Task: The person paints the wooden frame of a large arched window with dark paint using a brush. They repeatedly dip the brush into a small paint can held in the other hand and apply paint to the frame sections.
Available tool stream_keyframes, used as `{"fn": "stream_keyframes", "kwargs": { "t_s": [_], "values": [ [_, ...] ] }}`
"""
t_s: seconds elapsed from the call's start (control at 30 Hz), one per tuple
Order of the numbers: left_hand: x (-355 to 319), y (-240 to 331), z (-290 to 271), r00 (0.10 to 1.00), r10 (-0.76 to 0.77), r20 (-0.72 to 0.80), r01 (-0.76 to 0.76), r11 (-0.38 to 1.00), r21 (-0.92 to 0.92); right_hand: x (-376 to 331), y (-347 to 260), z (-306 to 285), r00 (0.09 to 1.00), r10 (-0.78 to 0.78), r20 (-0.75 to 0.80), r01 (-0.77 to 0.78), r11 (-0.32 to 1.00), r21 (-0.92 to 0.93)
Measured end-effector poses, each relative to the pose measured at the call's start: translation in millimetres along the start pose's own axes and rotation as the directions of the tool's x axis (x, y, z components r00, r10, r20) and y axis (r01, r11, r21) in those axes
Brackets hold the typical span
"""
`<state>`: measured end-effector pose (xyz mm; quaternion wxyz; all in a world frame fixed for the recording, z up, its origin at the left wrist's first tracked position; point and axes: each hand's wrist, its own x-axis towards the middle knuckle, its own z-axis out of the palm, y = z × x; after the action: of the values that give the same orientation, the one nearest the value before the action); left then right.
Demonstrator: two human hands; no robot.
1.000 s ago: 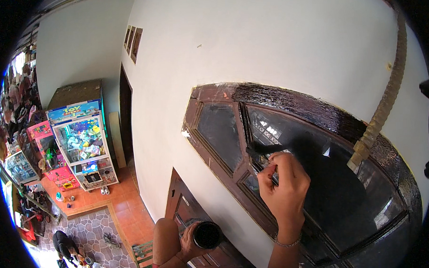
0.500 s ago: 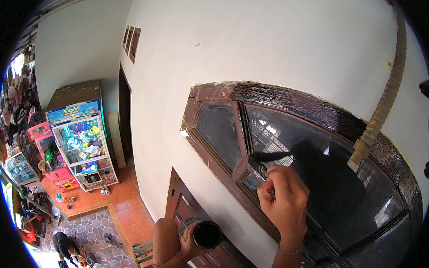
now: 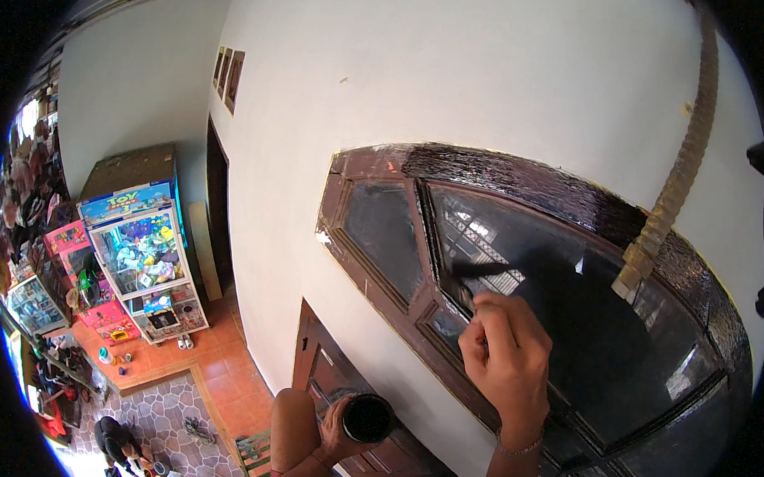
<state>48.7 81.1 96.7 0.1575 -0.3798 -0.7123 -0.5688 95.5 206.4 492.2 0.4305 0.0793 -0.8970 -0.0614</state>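
My right hand (image 3: 510,343) is closed round the handle of a paintbrush (image 3: 463,294). Its dark bristles touch, or nearly touch, the upright wooden bar between two panes of the arched window frame (image 3: 373,277). Low in the middle, my left hand (image 3: 338,433) wraps round a can of dark paint (image 3: 368,418), its open top facing up. Glossy dark paint coats the frame's upper curve and part of the bar, while the left end looks dull brown. The glass (image 3: 587,332) beside my right hand mirrors a dark shape.
A rope-like pole (image 3: 679,186) hangs down over the window's right side. Below are a brown door (image 3: 328,371), a green slatted bench (image 3: 255,455) and my bent knee. Far below left stand a claw machine (image 3: 142,247) and a crouching person (image 3: 116,441) on stone-patterned paving.
The brush and my right hand have barely shifted along the bar. The whole view has moved slightly; my left hand keeps hold of the can.
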Motion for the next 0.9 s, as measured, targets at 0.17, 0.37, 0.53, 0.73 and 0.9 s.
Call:
{"fn": "stream_keyframes", "kwargs": {
  "t_s": [0.17, 0.37, 0.53, 0.73, 0.9],
  "values": [
    [0, 1, -2, 1.0, 0.014, -0.001, -0.014, 1.0, -0.016, 3, 2, 1, 0.997, 0.001, 0.08, 0.0, 1.0, -0.016],
    [1, 2, -1, 1.0, -0.024, 0.018, 0.024, 1.0, 0.002, -2, -1, -3, 1.0, -0.002, 0.004, 0.002, 1.0, 0.007],
    [-2, -4, 1, 1.0, 0.007, 0.03, -0.007, 1.0, -0.006, 1, 3, 4, 0.999, -0.029, -0.014, 0.03, 0.999, 0.02],
    [-3, -9, 5, 1.0, 0.023, 0.0, -0.023, 0.999, -0.047, -2, 0, 0, 0.999, 0.015, 0.043, -0.014, 1.0, -0.012],
    [-3, -5, 2, 1.0, 0.003, 0.02, -0.003, 1.0, -0.001, 3, 1, 1, 1.0, -0.009, 0.008, 0.009, 1.0, 0.022]
  ]
}}
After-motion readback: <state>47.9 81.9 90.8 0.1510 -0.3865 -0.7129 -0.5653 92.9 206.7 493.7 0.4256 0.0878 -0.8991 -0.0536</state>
